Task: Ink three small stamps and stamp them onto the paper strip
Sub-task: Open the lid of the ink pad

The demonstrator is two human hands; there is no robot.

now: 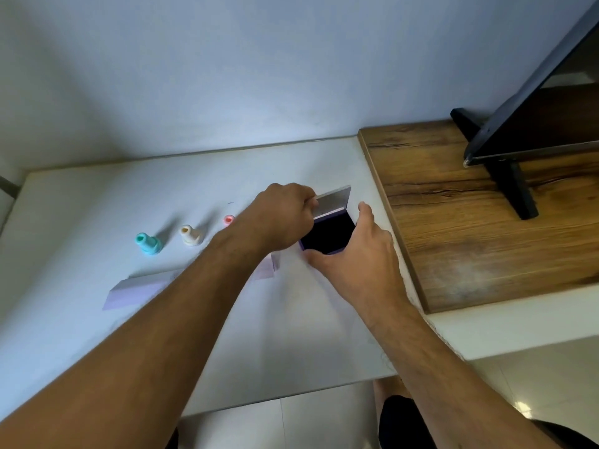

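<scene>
A small purple ink pad box (pixel 327 236) with a dark pad inside sat on the white surface (pixel 81 205), right between the two hands. Its flat grey lid (pixel 334 198) stood up at the back, open.

The left hand (pixel 278 218) reached across from the left side. Its fingers were curled and they pinched the left edge of the lid. The right hand (pixel 356 254) came in from the right and held the box. Its thumb touched the near corner of the box, and its fingers wrapped around the right side, with one fingertip up by the far corner.

Three small stamps stood in a row to the left of the ink pad. The teal plastic stamp (pixel 148 244) was the farthest left. The cream plastic stamp (pixel 190 235) stood next to it. The pink plastic stamp (pixel 229 220) was just beside the left wrist, and part of it was hidden behind the hand. None of the stamps touched a hand.

A long pale purple paper strip (pixel 136 288) lay in front of the stamps. The left arm passed over its middle, so only its two ends showed.

On the right lay a brown wooden board (pixel 453 222), and a black screen on a stand (pixel 518 131) stood on it.
</scene>
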